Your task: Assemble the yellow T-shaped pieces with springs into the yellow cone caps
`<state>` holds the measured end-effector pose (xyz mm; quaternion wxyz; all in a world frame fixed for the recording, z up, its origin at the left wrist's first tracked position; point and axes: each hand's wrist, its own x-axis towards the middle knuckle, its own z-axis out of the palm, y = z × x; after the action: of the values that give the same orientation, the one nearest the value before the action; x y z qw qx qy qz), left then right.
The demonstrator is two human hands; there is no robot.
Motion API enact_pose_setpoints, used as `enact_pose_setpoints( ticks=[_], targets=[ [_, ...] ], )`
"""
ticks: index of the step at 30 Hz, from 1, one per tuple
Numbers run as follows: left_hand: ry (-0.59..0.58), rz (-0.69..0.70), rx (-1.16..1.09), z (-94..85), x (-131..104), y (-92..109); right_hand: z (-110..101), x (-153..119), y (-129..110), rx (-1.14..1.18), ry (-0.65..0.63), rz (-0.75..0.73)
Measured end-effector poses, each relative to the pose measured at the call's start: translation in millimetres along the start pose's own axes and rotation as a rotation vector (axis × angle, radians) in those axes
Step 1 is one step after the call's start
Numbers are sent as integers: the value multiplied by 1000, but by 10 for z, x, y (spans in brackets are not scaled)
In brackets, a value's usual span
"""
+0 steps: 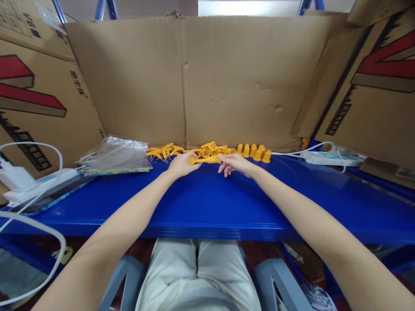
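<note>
My left hand [183, 166] is closed around the end of a small orange plastic piece [192, 161] with a round, flat-looking end. My right hand [236, 164] pinches the tip of a longer orange plastic piece [210, 160] between thumb and forefinger, its other fingers loosely curled. The two pieces lie nearly in line between my hands; whether they are joined I cannot tell. Just behind is a pile of orange branched pieces and hollow cups [210, 149]. Left of my left hand lie orange branched pieces [165, 150] with small metal bits. Several orange cups [253, 151] stand rim down beyond my right hand.
Clear plastic bags [118, 153] lie at the left on the blue table [207, 203]. A power strip with a white charger [19, 179] and a dark flat device [55, 201] sit farther left. Another power strip [330, 158] is at the right. Cardboard walls [243, 77] enclose the back and sides.
</note>
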<state>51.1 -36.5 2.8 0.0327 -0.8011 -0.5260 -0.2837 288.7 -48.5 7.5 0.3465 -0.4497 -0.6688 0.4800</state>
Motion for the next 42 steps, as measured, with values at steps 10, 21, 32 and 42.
enact_pose_setpoints(
  ticks=[10,21,32,42],
  targets=[
    [9,18,11,4,-2,-17,6,-2,13,19,-3,12],
    [4,3,13,-4,-9,-8,30,-19,7,117,25,18],
    [-25,23,-31,-40,-44,60,82,-15,-98,441,6,136],
    [-148,155,-186,32,-36,14,-186,354,-532,470,463,-222]
  ],
)
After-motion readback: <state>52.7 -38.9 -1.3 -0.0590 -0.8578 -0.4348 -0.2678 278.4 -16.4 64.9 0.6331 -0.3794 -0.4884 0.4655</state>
